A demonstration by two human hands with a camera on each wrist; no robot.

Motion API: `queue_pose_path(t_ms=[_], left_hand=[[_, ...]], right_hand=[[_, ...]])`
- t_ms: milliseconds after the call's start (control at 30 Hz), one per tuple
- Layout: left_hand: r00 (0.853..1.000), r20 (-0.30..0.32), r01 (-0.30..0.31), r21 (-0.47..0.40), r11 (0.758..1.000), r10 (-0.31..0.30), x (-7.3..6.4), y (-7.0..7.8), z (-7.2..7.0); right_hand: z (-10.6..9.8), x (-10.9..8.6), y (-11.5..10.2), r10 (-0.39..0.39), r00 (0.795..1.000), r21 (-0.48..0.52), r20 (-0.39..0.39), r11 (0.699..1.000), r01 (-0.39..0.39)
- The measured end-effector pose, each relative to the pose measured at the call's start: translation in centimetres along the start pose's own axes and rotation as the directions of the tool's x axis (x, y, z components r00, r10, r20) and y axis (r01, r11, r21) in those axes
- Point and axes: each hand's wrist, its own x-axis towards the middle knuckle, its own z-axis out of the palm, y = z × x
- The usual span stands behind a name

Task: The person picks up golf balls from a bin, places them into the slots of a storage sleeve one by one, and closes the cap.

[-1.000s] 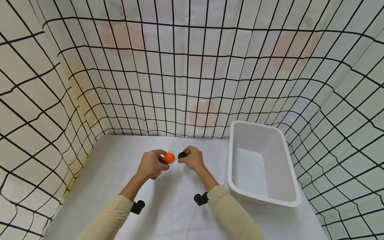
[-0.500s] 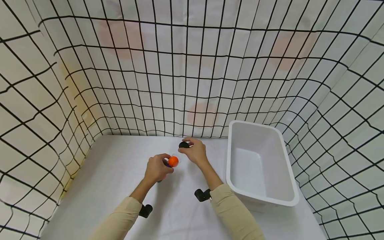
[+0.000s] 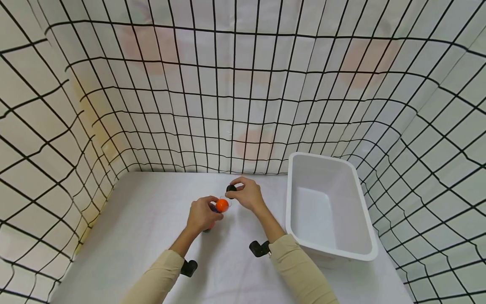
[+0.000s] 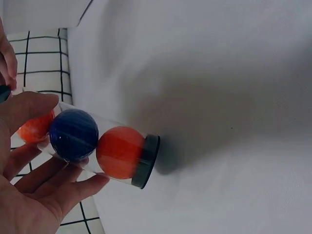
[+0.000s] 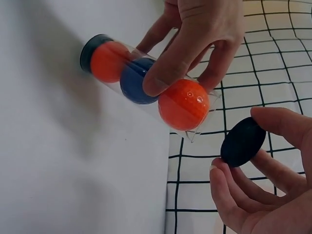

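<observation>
My left hand [image 3: 203, 214] grips a clear plastic tube [image 4: 109, 126] around its middle, holding it tilted above the table. Inside sit an orange ball [image 5: 184, 105] at the uncapped end, a dark blue ball [image 4: 74, 135] in the middle and a second orange ball [image 4: 120, 152] against the black end cap [image 4: 147, 162]. My right hand [image 3: 247, 194] pinches a loose black cap [image 5: 243, 142] by its edge, between thumb and fingers. In the right wrist view this cap is close to the tube's open mouth but apart from it.
A white plastic tub [image 3: 327, 253] stands on the table to the right of my hands. Black wire mesh [image 3: 235, 101] rises along the back and both sides. White cloth [image 3: 152, 198] covers the table.
The left hand has carried the tube to the right and slightly toward me. My right hand rose away with the cap, then came back down a little toward the tube.
</observation>
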Motion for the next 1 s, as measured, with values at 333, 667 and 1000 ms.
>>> queue_pose_path(t_ms=[333, 667, 1000], left_hand=[[1.0, 0.01, -0.009, -0.006, 1.0, 0.009, -0.1, -0.1, -0.1], [1.0, 0.023, -0.003, 0.007, 1.0, 0.003, -0.2, 0.0, -0.2], [0.999, 0.032, 0.015, -0.018, 1.0, -0.014, -0.1, -0.3, -0.2]], right_hand=[[0.6, -0.2, 0.4, 0.0, 1.0, 0.03, 0.017, 1.0, -0.001], [1.2, -0.6, 0.9, -0.025, 1.0, 0.052, 0.017, 0.998, 0.024], [1.4, -0.9, 0.9, -0.018, 0.999, 0.003, 0.045, 1.0, 0.018]])
